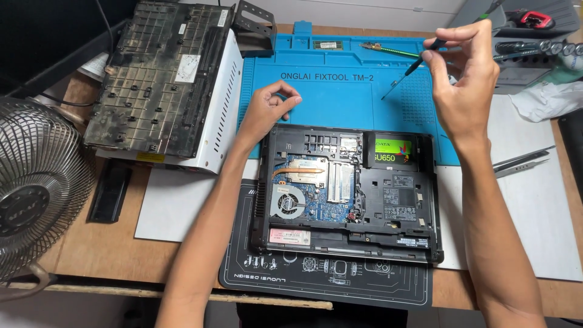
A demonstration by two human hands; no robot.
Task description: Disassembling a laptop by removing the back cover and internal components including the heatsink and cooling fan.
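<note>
right hand [464, 82] pinching screwdriver [413, 65], above laptop [346, 194] edge

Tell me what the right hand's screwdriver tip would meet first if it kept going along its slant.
Probably the blue silicone repair mat: the right hand angles the thin black screwdriver down-left toward bare mat, though its height is unclear.

Opened laptop [349, 194]: matt black plastic shell, copper heat pipe, bare circuit board. Blue mat [340, 103]: smooth matt rubber. Screwdriver [419, 61] in right hand [464, 79]: thin metal shaft. Removed cover [158, 73] at table's far-left corner: dusty, dull plastic. Table [103, 249]: smooth wood. Fan grille [36, 188]: bare metal wire.
</note>
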